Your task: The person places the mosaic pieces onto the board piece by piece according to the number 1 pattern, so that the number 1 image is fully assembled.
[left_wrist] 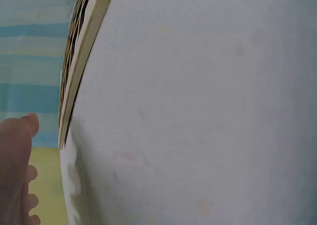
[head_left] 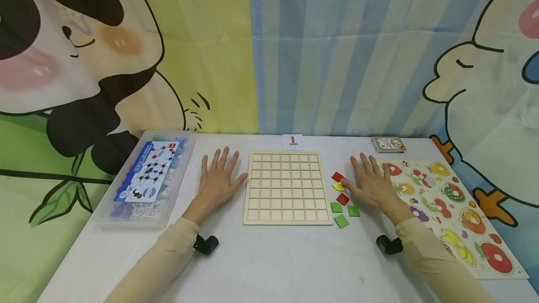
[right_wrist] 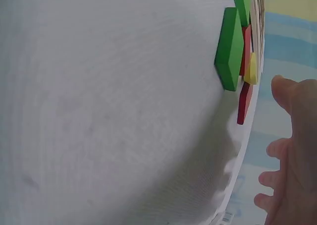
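While both your hands are empty, the fingers of your left hand (head_left: 216, 181) fan out just beside the grid board (head_left: 287, 188), and those of your right hand (head_left: 372, 188) lie straight and slightly apart, pinching nothing. Between the board and that right hand, two red tiles (head_left: 343, 198), three green tiles (head_left: 341, 221) and a yellow piece (head_left: 338, 186) lie loose on the counter (head_left: 273, 265). Your right thumb overlaps the yellow piece in the head view, yet the right wrist view shows a gap, so a careless dip there could nudge it or the reds. A sideways sweep of your left thumb might knock the board askew, and your right sleeve (head_left: 421, 242) could catch the fruit board (head_left: 449, 222) beside it. The grid board looks like pale wood, its raised strips framing square cells. The tiles are flat and straight-edged, perhaps thin enough to slip from a hurried pinch; the yellow piece looks rounded, though partly hidden. Just beyond the board, a small printed card (head_left: 292, 142) seems light enough to shift if brushed.
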`<state>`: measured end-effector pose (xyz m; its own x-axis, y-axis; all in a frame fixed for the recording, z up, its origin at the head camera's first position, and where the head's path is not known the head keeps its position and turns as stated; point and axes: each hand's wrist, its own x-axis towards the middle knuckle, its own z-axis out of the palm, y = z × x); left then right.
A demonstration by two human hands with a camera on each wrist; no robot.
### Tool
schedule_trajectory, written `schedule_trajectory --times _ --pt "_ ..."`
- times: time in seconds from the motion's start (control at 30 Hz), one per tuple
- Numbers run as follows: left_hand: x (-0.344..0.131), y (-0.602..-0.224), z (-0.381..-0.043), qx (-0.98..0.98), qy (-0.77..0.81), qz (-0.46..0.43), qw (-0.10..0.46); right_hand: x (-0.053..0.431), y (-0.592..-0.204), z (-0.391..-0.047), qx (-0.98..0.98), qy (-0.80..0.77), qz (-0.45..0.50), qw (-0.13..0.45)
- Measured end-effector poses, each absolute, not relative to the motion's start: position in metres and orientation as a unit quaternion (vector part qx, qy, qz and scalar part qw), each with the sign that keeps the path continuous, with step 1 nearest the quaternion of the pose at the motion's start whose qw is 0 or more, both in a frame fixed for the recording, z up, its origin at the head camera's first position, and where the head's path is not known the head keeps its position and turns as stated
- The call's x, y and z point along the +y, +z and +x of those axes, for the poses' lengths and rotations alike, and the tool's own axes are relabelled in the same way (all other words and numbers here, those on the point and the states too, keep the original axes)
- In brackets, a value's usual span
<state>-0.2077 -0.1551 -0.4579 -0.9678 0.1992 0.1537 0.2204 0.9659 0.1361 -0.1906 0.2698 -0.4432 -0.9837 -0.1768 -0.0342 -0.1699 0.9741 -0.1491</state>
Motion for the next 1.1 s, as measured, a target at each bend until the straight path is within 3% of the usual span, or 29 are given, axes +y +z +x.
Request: schedule_trajectory --times 0.57,0.9,1.1 --pt "-0.143 -0.470 -0.212 -0.955 -0.237 -0.178 0.033 0.254 -0.445 -0.177 0.964 -0.236 -0.121 -0.015" --pt "-0.142 -0.484 -0.224 -0.938 -0.277 -0.200 0.060 0.249 -0.454 -0.170 0.958 -0.233 -0.156 -0.068" --pt "-0.141 -0.493 -0.227 -0.934 -0.280 -0.204 0.086 0.249 -0.457 -0.171 0.958 -0.225 -0.167 -0.069"
